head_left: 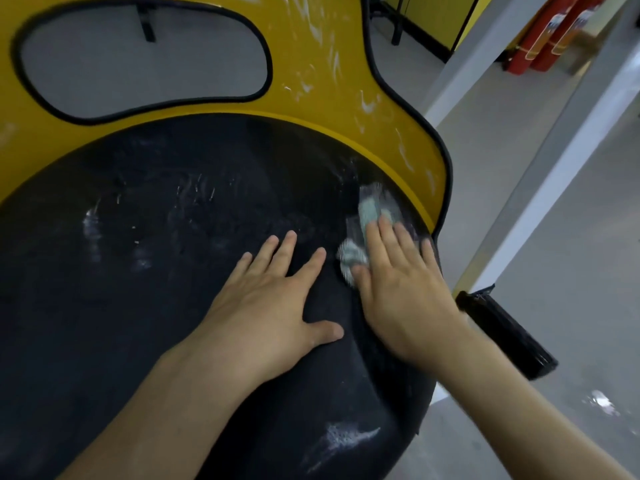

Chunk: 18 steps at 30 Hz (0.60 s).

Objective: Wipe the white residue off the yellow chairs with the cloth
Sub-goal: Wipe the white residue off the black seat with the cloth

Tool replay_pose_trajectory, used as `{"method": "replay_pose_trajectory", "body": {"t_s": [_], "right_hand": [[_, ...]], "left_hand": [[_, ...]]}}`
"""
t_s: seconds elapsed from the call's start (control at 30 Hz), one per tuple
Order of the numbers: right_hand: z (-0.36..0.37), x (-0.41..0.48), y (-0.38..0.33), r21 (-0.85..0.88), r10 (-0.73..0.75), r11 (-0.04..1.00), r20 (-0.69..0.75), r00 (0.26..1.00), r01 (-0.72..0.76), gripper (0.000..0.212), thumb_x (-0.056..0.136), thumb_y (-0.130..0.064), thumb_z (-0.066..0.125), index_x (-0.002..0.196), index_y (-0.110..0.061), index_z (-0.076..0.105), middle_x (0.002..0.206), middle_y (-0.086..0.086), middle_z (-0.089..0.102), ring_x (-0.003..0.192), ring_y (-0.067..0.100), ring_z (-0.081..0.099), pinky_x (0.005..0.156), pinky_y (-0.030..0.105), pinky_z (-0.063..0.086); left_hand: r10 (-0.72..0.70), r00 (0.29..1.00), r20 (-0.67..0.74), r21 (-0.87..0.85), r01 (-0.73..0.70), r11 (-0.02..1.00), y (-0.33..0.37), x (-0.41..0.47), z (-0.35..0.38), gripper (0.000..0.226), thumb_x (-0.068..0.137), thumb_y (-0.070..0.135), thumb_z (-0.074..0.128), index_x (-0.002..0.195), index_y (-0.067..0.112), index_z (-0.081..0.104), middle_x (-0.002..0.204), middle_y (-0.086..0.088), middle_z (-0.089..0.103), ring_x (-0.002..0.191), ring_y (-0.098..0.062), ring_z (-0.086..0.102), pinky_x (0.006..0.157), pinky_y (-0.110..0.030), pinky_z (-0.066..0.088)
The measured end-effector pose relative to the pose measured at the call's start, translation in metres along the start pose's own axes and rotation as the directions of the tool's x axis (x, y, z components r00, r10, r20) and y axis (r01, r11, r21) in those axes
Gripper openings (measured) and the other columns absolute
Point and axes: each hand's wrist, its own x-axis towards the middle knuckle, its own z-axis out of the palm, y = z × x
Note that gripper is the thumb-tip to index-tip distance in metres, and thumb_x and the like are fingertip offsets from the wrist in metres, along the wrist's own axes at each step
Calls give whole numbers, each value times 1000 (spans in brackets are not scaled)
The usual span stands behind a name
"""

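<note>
bearing white smears (346,438): black seat (156,306), grey floor (588,271)

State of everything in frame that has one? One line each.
left hand, flat, fingers straight, resting on the seat
right hand, flat, fingers pressing the cloth
cloth, crumpled, pinned under the right hand at the seat's right rear edge
black seat, white smears at left and front right
yellow backrest, white streaks on its right side, not yet wiped
</note>
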Motion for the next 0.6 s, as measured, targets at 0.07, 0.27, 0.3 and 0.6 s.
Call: {"method": "replay_pose_trajectory", "body": {"t_s": [0.07,0.27,0.3,0.6], "right_hand": [[7,-45,-4,-36,-35,999,-6,999,35,66,102,-47,6,159,-16,-1,166,4,-3,153,22,-5,123,47,5],[5,-41,6,-13,-12,1000,40,999,12,66,98,-54,-2,156,-25,-18,163,-6,-22,148,14,-24,123,41,-9],[2,-24,9,-14,-4,1000,29,1000,4,64,100,-53,-1,155,-25,-19,163,-6,-23,148,14,-24,123,42,-9],[4,-36,1,0,-9,1000,24,1000,9,64,103,-48,4,158,-18,-11,165,1,-14,151,19,-16,124,47,2]], "left_hand": [[-4,1000,12,-8,4,1000,-1,1,-2,99,87,73,49,153,45,-19,158,5,-37,146,-13,-31,123,-37,-12],[-15,1000,26,-13,15,1000,3,6,-5,101,87,70,54,153,44,-18,159,3,-36,147,-16,-31,123,-39,-11],[-19,999,28,-14,19,1000,4,6,-5,101,87,69,54,153,44,-18,159,3,-36,147,-16,-31,123,-40,-11],[-4,1000,29,-22,5,1000,-1,1,-6,97,89,68,52,153,45,-17,159,6,-35,147,-12,-29,123,-35,-11]]}}
